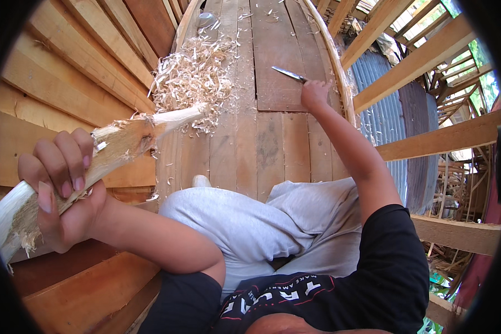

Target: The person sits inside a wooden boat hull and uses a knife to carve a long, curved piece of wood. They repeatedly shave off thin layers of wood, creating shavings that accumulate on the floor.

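Note:
My left hand [68, 181] is wrapped round a partly whittled branch [125, 139], held at a slant on the left. The branch's tapered far end is pale and peeled, while rougher brown bark-like patches and loose fibres show along its middle. Out ahead to the right, my right hand [316, 96] is closed on a knife [288, 73], its blade pointing left over the floorboards. The handle is hidden inside the fingers. The knife and the branch are well apart.
A heap of curled wood shavings [192, 78] lies on the plank floor [270, 150] beyond the branch. Plank walls [72, 89] rise on my left. A wooden rail [428, 136] and corrugated metal sheets [381, 92] stand to the right. My crossed legs [234, 222] are in front.

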A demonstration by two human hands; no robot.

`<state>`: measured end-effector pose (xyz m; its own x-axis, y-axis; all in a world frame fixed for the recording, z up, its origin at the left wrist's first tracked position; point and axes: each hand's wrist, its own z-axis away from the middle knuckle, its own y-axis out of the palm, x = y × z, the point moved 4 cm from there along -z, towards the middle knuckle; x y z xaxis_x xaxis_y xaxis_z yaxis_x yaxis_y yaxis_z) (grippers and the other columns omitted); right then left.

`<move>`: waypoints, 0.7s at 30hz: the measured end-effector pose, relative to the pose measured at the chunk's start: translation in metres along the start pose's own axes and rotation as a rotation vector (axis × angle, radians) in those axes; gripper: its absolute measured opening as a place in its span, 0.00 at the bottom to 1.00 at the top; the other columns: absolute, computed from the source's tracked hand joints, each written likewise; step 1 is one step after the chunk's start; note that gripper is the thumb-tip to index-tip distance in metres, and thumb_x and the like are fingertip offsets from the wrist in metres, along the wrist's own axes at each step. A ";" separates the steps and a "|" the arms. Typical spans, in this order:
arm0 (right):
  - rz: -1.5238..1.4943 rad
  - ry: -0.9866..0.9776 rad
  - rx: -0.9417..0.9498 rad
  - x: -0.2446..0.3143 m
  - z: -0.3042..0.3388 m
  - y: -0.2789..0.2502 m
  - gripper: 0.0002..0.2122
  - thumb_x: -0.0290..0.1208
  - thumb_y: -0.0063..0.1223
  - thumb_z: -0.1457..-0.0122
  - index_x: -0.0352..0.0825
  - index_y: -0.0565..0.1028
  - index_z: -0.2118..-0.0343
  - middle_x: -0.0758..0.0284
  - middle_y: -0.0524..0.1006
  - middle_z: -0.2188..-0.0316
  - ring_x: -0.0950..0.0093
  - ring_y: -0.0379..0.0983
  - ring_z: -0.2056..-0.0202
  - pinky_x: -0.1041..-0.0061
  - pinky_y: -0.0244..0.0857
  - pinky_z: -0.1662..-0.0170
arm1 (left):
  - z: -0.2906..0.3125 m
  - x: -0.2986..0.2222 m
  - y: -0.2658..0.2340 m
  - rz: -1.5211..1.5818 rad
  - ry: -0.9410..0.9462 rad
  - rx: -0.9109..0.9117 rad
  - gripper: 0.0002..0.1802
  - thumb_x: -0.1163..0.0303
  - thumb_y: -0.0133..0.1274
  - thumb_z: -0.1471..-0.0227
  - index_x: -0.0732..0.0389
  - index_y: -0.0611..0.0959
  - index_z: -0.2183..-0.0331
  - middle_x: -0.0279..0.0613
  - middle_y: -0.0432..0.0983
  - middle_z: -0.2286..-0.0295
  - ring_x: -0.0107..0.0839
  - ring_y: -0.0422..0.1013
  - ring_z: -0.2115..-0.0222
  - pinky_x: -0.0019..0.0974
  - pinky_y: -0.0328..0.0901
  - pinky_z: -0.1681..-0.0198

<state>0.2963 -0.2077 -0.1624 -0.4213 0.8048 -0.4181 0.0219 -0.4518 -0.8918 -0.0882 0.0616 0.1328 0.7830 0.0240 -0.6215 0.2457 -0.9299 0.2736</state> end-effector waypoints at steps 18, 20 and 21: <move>-0.741 0.001 -0.128 -0.026 0.002 0.003 0.12 0.27 0.50 0.46 0.27 0.72 0.61 0.49 0.75 0.63 0.56 0.73 0.58 0.61 0.68 0.56 | -0.001 0.136 0.113 0.325 -0.082 0.230 0.07 0.74 0.48 0.58 0.57 0.65 0.79 0.35 0.60 0.83 0.25 0.58 0.82 0.34 0.56 0.73; -0.918 0.075 -0.110 -0.039 0.024 -0.015 0.11 0.28 0.51 0.46 0.27 0.72 0.61 0.50 0.76 0.66 0.55 0.74 0.60 0.62 0.68 0.57 | 0.000 0.141 0.118 0.299 -0.089 0.215 0.07 0.74 0.48 0.57 0.57 0.65 0.79 0.35 0.60 0.84 0.25 0.58 0.82 0.33 0.56 0.73; -0.960 0.026 -0.112 -0.044 0.040 -0.029 0.12 0.30 0.51 0.45 0.27 0.72 0.61 0.49 0.76 0.66 0.54 0.74 0.59 0.63 0.67 0.57 | 0.002 0.141 0.118 0.297 -0.092 0.193 0.08 0.74 0.48 0.58 0.58 0.65 0.79 0.36 0.61 0.84 0.25 0.57 0.82 0.32 0.56 0.73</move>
<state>0.2778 -0.2454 -0.1112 -0.2843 0.8209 0.4953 -0.2348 0.4413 -0.8661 0.0502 -0.0450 0.0762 0.7471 -0.2827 -0.6015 -0.1040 -0.9436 0.3142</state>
